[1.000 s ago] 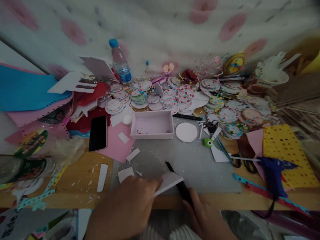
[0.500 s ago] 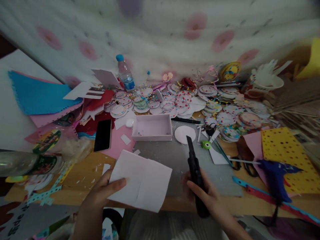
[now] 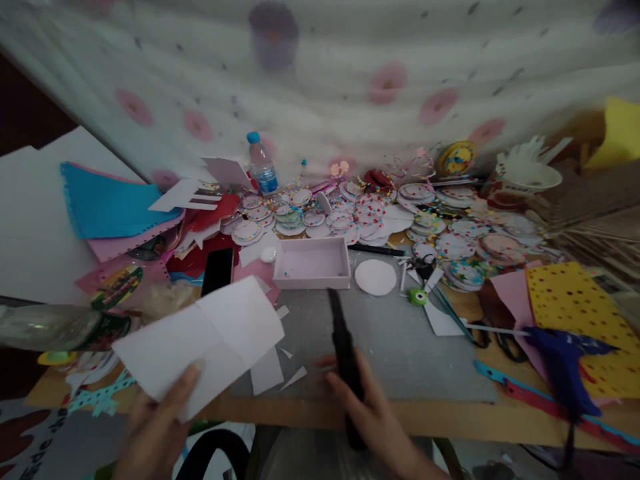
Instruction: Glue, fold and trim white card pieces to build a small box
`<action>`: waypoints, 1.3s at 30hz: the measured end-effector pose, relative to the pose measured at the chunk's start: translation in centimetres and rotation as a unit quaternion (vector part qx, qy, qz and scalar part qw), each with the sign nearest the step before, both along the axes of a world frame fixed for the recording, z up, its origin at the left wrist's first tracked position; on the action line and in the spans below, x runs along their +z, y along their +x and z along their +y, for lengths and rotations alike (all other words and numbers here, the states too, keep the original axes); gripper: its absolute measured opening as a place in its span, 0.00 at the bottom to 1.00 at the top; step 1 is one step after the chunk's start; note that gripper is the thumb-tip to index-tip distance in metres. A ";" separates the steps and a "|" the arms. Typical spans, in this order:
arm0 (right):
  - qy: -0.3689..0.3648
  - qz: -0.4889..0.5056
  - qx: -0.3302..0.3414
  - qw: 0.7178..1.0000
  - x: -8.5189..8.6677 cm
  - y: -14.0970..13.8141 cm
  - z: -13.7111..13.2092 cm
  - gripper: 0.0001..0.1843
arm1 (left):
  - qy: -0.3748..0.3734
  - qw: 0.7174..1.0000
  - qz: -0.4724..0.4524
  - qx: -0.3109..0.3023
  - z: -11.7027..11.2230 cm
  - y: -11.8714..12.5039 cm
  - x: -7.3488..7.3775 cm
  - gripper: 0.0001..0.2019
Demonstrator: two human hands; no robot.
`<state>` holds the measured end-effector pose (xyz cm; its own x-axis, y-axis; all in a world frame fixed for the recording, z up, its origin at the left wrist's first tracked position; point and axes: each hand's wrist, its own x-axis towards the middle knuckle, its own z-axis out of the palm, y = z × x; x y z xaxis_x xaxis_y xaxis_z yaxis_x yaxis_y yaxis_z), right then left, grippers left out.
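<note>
Pinched between thumb and fingers of my left hand (image 3: 165,413) is a creased sheet of white paper (image 3: 215,333), raised over the front left of the table. My right hand (image 3: 363,400) is wrapped round a black utility knife (image 3: 345,353), its dark blade pointing up and away from me. The knife is smeared by motion. Below both hands lies a grey cutting mat (image 3: 400,353). White paper offcuts (image 3: 267,370) rest on it between the hands. Beyond the knife sit an open pale box (image 3: 313,265) and a white paper disc (image 3: 376,277).
Decorated paper discs (image 3: 370,213) crowd the back, near a water bottle (image 3: 263,163). A phone (image 3: 218,270) lies partly behind the paper. To the right are scissors (image 3: 510,345), a blue glue gun (image 3: 565,360) and yellow dotted paper (image 3: 570,300). A clear bottle (image 3: 50,327) lies left.
My left hand has swung the white paper to the left and turned it, uncovering offcuts on the mat. The right hand has moved left with the knife. The view has shifted slightly.
</note>
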<state>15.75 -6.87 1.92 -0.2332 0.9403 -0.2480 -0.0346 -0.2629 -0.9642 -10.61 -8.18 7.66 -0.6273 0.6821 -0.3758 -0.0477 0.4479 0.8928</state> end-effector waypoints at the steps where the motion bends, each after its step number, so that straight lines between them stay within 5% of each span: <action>1: 0.007 -0.011 -0.033 0.999 0.0 0.9 0.2 0.15 | 0.018 0.999 0.014 -0.028 0.0 1.5 -0.4 0.26; 2: 0.012 -0.013 -0.068 0.998 0.1 2.1 0.3 0.14 | 0.021 0.996 0.062 -0.053 0.2 3.3 -0.7 0.24; 4: 0.000 0.004 -0.141 0.990 0.3 4.8 0.2 0.15 | 0.045 0.962 0.117 -0.241 0.8 7.6 -1.2 0.18; 5: -0.023 0.012 -0.172 0.985 0.5 6.1 0.0 0.16 | 0.105 0.912 0.123 -0.377 1.3 9.8 -1.3 0.19; 7: -0.078 -0.013 -0.246 0.966 1.1 8.4 -0.8 0.19 | 0.213 0.764 0.153 -0.590 2.1 14.2 -1.1 0.25; 8: -0.098 -0.048 -0.274 0.955 1.4 9.5 -1.2 0.21 | 0.201 0.715 0.174 -0.647 2.5 16.1 -0.8 0.26; 11: -0.102 -0.175 -0.301 0.932 1.8 12.6 -1.9 0.30 | 0.182 0.658 0.214 -0.698 2.6 19.9 -0.2 0.25; 14: -0.060 -0.278 -0.260 0.923 1.2 15.7 -1.4 0.34 | 0.197 0.651 0.213 -0.701 2.0 19.9 -0.8 0.26; 17: 0.022 -0.337 -0.220 0.915 -0.1 16.9 -0.2 0.31 | 0.189 0.685 0.215 -0.670 1.5 16.5 -2.6 0.26; 20: 0.069 -0.330 -0.173 0.925 -1.6 14.7 1.0 0.30 | 0.191 0.765 0.265 -0.556 1.5 11.4 -4.4 0.26; 24: 0.069 -0.249 -0.128 0.958 -2.3 8.5 2.3 0.33 | 0.174 0.877 0.253 -0.369 1.4 6.5 -4.8 0.20; 27: 0.048 -0.158 -0.117 0.979 -1.8 5.2 2.6 0.30 | 0.144 0.947 0.126 -0.259 1.5 6.4 -4.6 0.18; 29: 0.033 -0.114 -0.127 0.985 -1.4 4.4 2.5 0.24 | 0.109 0.963 0.048 -0.241 2.0 7.7 -4.5 0.20; 32: 0.029 -0.102 -0.147 0.983 -1.3 4.8 2.0 0.20 | 0.059 0.954 0.028 -0.292 3.2 9.6 -3.7 0.19; 35: 0.031 -0.064 -0.161 0.984 -1.8 6.3 1.6 0.20 | 0.066 0.923 0.113 -0.363 4.7 9.8 -1.8 0.15; 39: 0.009 -0.039 -0.202 0.979 -2.2 8.6 1.4 0.18 | 0.143 0.795 0.326 -0.490 6.8 8.5 1.8 0.09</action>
